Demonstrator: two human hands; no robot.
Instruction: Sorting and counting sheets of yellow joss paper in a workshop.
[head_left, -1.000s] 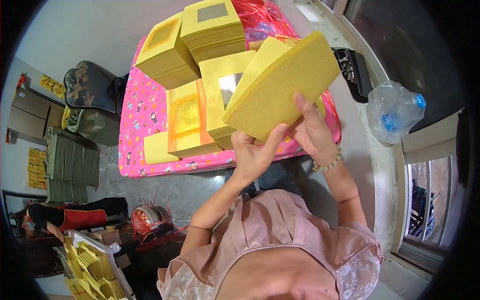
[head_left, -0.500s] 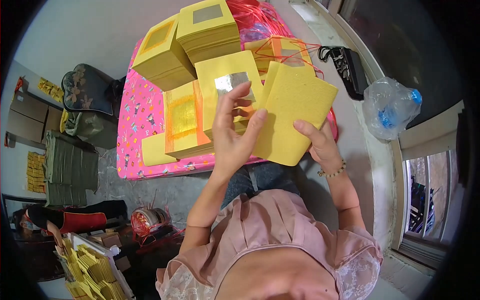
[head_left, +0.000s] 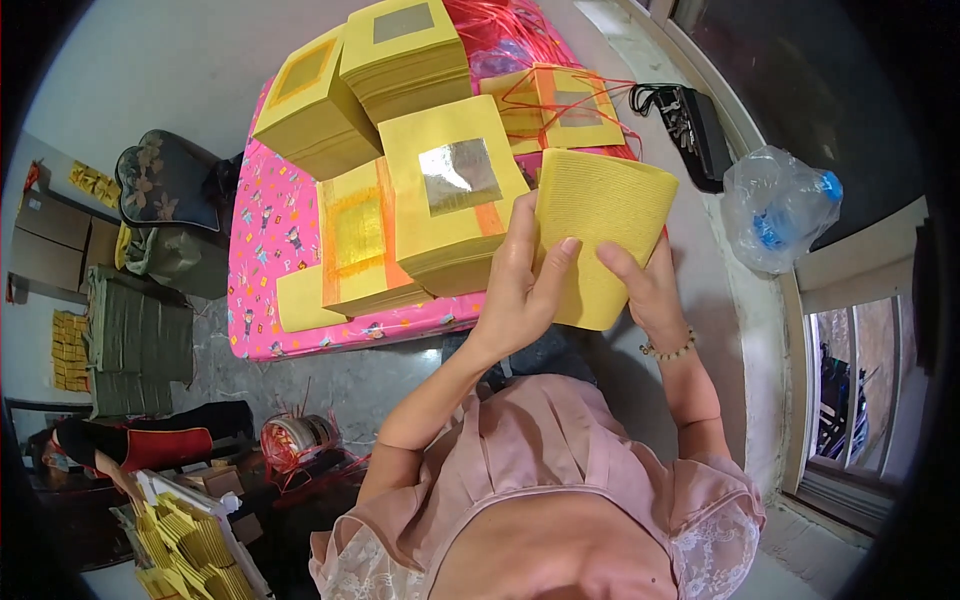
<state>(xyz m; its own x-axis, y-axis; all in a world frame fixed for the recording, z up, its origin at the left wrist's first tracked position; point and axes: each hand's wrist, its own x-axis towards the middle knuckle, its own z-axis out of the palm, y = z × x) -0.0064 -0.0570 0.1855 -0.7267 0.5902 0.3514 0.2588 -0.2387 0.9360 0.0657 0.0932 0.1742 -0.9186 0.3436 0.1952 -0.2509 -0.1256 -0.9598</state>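
Note:
A curved, coarse yellow paper bundle [head_left: 605, 215] is held up in front of me, with one edge bowed over at its top. My left hand [head_left: 525, 275] grips its left side, fingers behind and thumb on the front. On the right side my right hand [head_left: 650, 285], a beaded bracelet at the wrist, pinches it with the thumb across the face. How many sheets it has I cannot tell. Beyond my left hand stands a thick stack of yellow paper [head_left: 450, 190] with a silver square on top. A gold-square stack [head_left: 360, 230] leans against its left.
Taller yellow stacks [head_left: 310, 110] stand farther back on the pink patterned table cover [head_left: 275, 290]. Red strings [head_left: 520, 35] lie behind. A black pouch [head_left: 695, 135] and a bagged plastic bottle [head_left: 775, 215] rest on the ledge at right. Another person [head_left: 150, 440] works at lower left.
My left hand has moved right and down, from fingers raised off the paper to gripping its left side. The fanned paper is now a single curved bundle, turned more upright.

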